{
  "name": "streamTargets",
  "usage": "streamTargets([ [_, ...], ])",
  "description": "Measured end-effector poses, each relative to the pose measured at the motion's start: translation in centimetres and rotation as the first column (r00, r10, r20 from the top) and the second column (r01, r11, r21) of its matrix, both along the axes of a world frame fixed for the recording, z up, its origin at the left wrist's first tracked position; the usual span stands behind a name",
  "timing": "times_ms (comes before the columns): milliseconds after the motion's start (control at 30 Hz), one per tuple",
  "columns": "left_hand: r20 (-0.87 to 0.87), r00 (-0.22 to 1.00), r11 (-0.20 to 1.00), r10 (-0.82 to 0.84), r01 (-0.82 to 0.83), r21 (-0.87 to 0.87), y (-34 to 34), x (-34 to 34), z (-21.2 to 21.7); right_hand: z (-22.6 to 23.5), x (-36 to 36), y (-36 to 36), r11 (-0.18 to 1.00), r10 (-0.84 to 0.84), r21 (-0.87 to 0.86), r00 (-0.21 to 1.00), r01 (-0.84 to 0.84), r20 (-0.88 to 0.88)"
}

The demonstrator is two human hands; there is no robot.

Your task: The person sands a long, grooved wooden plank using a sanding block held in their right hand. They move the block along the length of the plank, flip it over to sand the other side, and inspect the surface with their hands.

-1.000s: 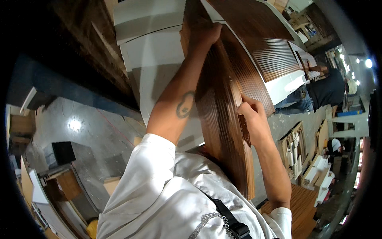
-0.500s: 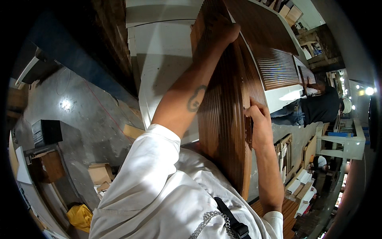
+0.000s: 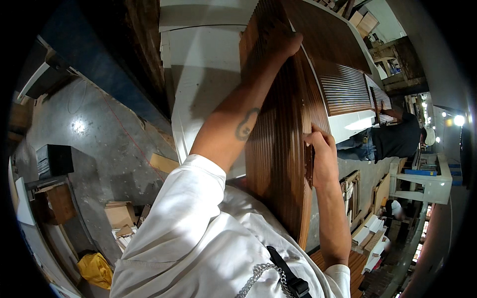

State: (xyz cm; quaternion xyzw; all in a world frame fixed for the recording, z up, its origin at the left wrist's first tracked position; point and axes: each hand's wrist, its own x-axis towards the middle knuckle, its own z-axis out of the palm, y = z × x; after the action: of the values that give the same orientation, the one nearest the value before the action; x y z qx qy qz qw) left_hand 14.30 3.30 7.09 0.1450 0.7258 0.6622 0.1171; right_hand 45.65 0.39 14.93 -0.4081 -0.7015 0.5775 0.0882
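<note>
A long dark-brown fluted wooden panel [image 3: 271,149] stands on edge against the front of my body, its ribs running along its face. My left hand [image 3: 284,42] reaches to its far end and grips it there, the fingers deep in shadow on the ribbed face. Nearer to me, my right hand [image 3: 323,151] holds the panel's right edge, with the thumb on the near side and the fingers curled over. More fluted brown panels [image 3: 344,87] lie just beyond, on a white surface [image 3: 352,123].
At the right, a person in a dark shirt [image 3: 396,136] reaches toward the far fluted panels. A white-topped bench [image 3: 198,74] is at the left of my panel. On the floor side are a black box [image 3: 53,161], cardboard pieces [image 3: 120,214] and a yellow bag [image 3: 94,270].
Both hands keep their grip on the panel, which hardly moves. The view has turned slightly, so the surroundings sit a little differently.
</note>
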Motion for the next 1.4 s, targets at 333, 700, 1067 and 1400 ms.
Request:
streamTargets([
  [333,-0.088,0.992,0.996,0.087,-0.085,0.024,0.6,-0.4,-0.6,0.2,0.0,-0.4,0.998,-0.003,-0.057,0.998,-0.001,-0.061],
  [700,-0.220,0.928,0.953,0.300,-0.283,0.106,2.9,-2.0,-2.9,0.2,-0.1,-0.3,1.000,0.012,0.000,0.999,-0.012,-0.047],
  [1067,-0.492,0.777,0.900,0.392,-0.434,0.033,4.6,-7.6,-7.2,2.0,-1.7,1.4,0.946,0.325,0.009,0.945,-0.325,-0.026],
  [1400,-0.061,0.997,0.995,-0.054,0.049,-0.081,1.9,-0.8,-1.0,3.1,-0.3,5.3,0.815,0.515,0.219,0.844,-0.536,0.150],
])
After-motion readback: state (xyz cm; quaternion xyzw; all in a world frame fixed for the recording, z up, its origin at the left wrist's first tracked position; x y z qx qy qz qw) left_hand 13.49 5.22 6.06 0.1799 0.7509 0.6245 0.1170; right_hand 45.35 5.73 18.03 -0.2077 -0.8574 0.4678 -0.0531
